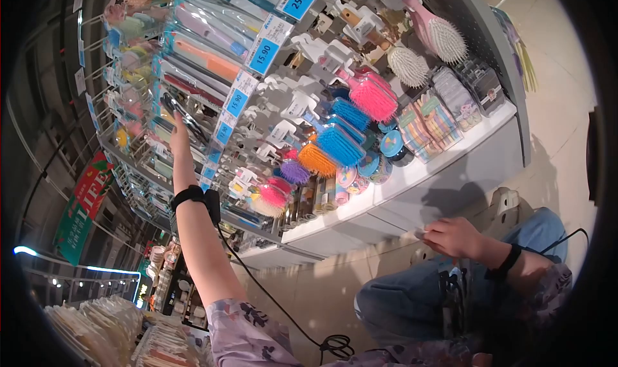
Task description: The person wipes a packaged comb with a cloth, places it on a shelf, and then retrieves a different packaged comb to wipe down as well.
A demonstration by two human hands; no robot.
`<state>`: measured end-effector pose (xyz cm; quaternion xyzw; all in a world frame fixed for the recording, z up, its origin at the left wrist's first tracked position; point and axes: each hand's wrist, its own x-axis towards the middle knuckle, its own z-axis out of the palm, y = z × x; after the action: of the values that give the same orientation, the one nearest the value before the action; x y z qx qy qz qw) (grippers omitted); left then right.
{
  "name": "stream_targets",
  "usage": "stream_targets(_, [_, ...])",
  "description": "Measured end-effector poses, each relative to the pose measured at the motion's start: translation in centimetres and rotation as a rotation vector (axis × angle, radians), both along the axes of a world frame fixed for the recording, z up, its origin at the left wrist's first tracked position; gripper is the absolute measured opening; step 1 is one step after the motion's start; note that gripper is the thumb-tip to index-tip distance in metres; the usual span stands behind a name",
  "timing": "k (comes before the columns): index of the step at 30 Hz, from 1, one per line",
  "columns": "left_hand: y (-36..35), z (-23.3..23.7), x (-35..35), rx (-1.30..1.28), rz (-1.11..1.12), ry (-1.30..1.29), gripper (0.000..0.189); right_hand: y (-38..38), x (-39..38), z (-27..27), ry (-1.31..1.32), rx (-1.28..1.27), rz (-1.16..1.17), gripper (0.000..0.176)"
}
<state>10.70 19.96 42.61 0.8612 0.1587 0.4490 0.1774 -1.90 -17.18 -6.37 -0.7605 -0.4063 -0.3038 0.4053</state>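
Note:
My left hand [179, 137] reaches up to the shelf rack, its fingers stretched out at a black packaged item [183, 115] hanging among packaged combs [209, 59]. My right hand [454, 236] is closed in front of the lower shelf, above my knees. A small pale bit [420, 234] shows at its fingertips, too small to name. On my lap lie clear packs with black items [454, 293], partly in shadow.
Paddle brushes in pink [373, 95], blue [340, 145] and orange [316, 158] hang at the rack's lower part. Small round tubs [394, 146] stand on the white ledge [444, 148]. A black cable [277, 297] runs from my left wrist.

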Motion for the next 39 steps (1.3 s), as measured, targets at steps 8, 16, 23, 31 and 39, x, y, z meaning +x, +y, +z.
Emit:
stream_targets(8, [-11.6, -15.2, -10.5, 0.238, -0.631, -0.375, 0.031, -0.4, 0.0, 0.3, 0.071, 0.002, -0.014, 0.012])
stream_targets(16, [-16.3, -46.7, -16.4, -0.280, -0.961, 1.007, 0.043, -0.7, 1.6, 0.0, 0.252, 0.236, -0.217, 0.012])
stream_targets(23, [-19.5, -58.0, -15.6, -0.641, -0.958, 1.201, 0.072, -2.1, 3.6, 0.0, 0.338, 0.413, -0.321, 0.017])
stream_targets(31, [-20.3, -54.8, -14.4, -0.711, -0.856, 1.197, 0.040, -1.8, 3.4, -0.4, 0.399, 0.398, -0.280, 0.016])
stream_targets(39, [-15.1, -50.4, -11.1, -0.803, -0.821, 0.885, 0.010, -1.2, 3.4, -0.8, 0.458, 0.416, -0.164, 0.018])
